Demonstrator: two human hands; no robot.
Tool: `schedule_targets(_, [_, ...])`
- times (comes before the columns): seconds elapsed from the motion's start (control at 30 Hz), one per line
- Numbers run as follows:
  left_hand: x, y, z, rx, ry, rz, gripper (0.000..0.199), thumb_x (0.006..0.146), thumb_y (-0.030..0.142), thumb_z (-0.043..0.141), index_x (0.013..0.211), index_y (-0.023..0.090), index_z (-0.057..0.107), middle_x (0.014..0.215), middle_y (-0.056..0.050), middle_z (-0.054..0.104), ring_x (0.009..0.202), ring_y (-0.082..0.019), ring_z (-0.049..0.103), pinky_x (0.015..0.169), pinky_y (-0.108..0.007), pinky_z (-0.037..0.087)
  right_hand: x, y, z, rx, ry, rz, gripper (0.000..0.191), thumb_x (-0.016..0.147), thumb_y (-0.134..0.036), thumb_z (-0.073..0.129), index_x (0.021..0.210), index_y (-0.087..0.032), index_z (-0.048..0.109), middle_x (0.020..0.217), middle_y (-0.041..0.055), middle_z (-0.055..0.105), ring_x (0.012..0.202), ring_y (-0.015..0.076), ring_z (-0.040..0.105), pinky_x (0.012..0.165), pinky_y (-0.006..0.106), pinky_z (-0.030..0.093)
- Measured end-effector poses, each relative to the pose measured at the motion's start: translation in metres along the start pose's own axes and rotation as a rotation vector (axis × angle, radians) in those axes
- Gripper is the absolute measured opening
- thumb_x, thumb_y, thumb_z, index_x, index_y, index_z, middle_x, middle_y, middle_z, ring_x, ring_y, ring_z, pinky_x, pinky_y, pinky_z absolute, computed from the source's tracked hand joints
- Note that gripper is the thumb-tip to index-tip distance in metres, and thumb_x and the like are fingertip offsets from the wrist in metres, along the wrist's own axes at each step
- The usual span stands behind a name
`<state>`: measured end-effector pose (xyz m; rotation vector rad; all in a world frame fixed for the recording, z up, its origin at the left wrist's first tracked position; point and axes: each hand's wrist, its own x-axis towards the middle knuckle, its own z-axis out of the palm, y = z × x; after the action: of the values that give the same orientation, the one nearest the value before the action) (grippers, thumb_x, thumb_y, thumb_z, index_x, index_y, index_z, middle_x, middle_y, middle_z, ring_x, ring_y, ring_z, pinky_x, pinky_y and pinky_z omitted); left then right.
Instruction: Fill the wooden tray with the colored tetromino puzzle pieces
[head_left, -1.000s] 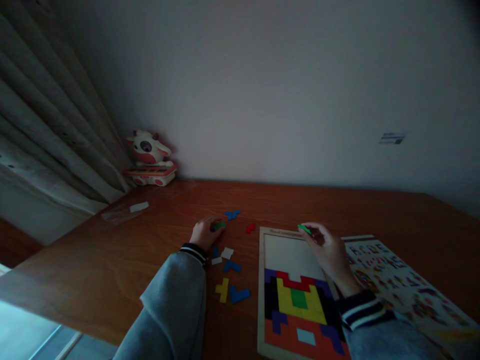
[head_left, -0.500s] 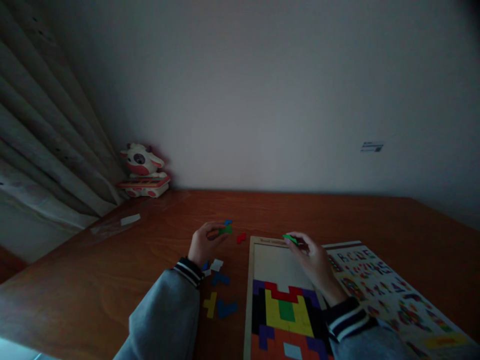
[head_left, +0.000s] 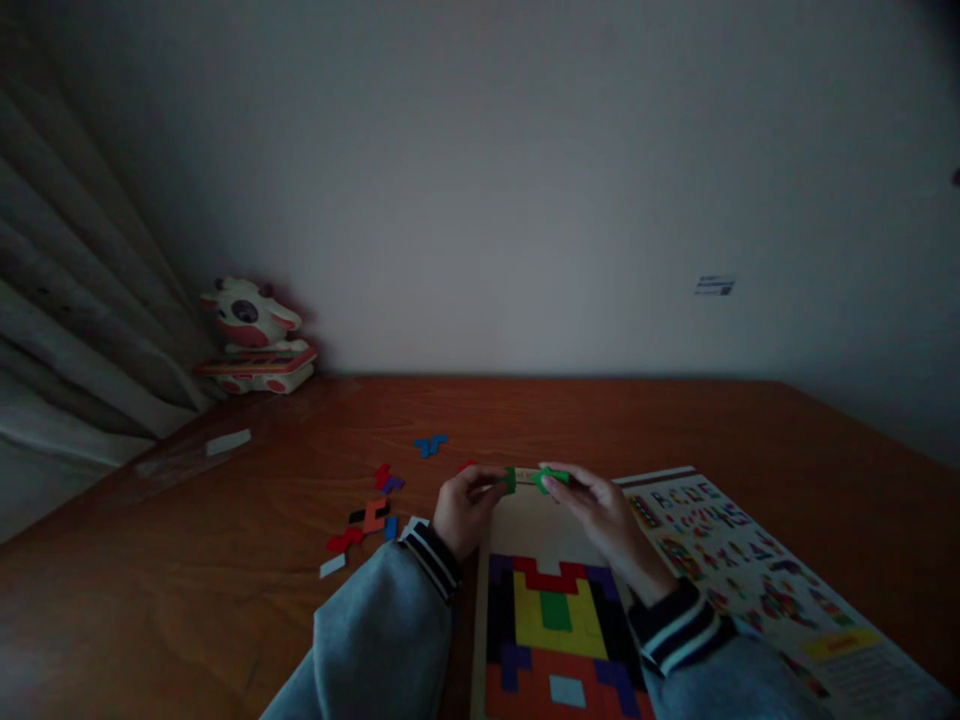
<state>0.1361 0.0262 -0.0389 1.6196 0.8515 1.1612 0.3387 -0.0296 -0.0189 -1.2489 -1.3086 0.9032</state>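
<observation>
**Pinching with left hand (head_left: 463,508) and right hand (head_left: 600,508), one green piece each**

Closed thumb-to-fingers on left, gripping left green piece (head_left: 511,481) near its edge. Same pinch on right, gripping right green piece (head_left: 551,480), aimed inward. Close together, small gap between, not touching. Held over far end of puzzle board (head_left: 479,650), by printed top strip; can't tell how high above.

Judged over half filled: packed solid in near part, bare pale base in far part. Near edge cut off, so can't tell there. Still several loose on table (head_left: 187,610).

Flat, light wooden frame, bright colour blocks. Red pieces (head_left: 551,577) along far edge of filled area, notched in middle. Yellow pieces (head_left: 559,643) around green block (head_left: 556,611), black pieces (head_left: 501,620) on both sides, purple pieces (head_left: 500,568) at corners and lower down, orange pieces (head_left: 535,682) nearest, around pale square (head_left: 567,691); can't tell if piece or bare base.

Left of board: loose pieces (head_left: 373,515) in red, orange, black, purple, blue, white; two small blue pieces (head_left: 430,446) farther back; sliver of red (head_left: 468,465) behind left hand. Right of board: printed sheet (head_left: 757,570). Farther out: cow toy (head_left: 259,340) by curtain (head_left: 75,360), label (head_left: 715,286) on wall (head_left: 510,200).
</observation>
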Motion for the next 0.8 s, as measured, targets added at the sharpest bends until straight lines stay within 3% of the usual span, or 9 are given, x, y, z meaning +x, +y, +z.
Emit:
schedule_targets(0.17, [0.001,0.001,-0.003,-0.031,0.017,-0.038,0.026,0.08,0.035,0.071,0.096,0.014,0.07,0.098,-0.01,0.074,0.09,-0.021,0.071,0.084,-0.034,0.059,0.002,0.01,-0.003,-0.129,-0.041,0.01,0.041,0.082,-0.052,0.064,0.11,-0.023,0.071,0.111,0.0082,0.074,0.1,0.0249,0.069,0.093,0.043,0.052])
schedule_targets(0.37, [-0.009,0.009,-0.007,0.193,-0.151,-0.024,0.021,0.082,0.031,0.069,0.099,0.019,0.073,0.093,-0.004,0.075,0.083,-0.018,0.07,0.076,-0.027,0.058,-0.002,0.002,-0.011,-0.241,-0.144,-0.005,0.037,0.084,-0.045,0.064,0.113,-0.023,0.069,0.113,0.0078,0.073,0.104,0.0247,0.068,0.093,0.042,0.052])
schedule_targets(0.57, [-0.011,0.019,-0.023,0.429,-0.308,0.113,0.025,0.084,0.029,0.065,0.107,0.02,0.07,0.086,-0.003,0.072,0.073,-0.014,0.067,0.069,-0.021,0.054,-0.006,-0.005,-0.029,-0.449,-0.151,-0.017,0.028,0.083,-0.044,0.062,0.101,-0.025,0.072,0.105,0.0055,0.074,0.092,0.0244,0.069,0.082,0.039,0.053])
schedule_targets(0.8, [-0.011,0.021,-0.029,0.57,-0.429,0.215,0.03,0.087,0.031,0.059,0.113,0.02,0.068,0.084,-0.005,0.07,0.068,-0.014,0.063,0.068,-0.023,0.052,-0.009,-0.002,-0.024,-0.561,-0.235,-0.056,0.026,0.086,-0.043,0.058,0.101,-0.026,0.072,0.1,0.0034,0.075,0.093,0.0244,0.068,0.086,0.04,0.051])
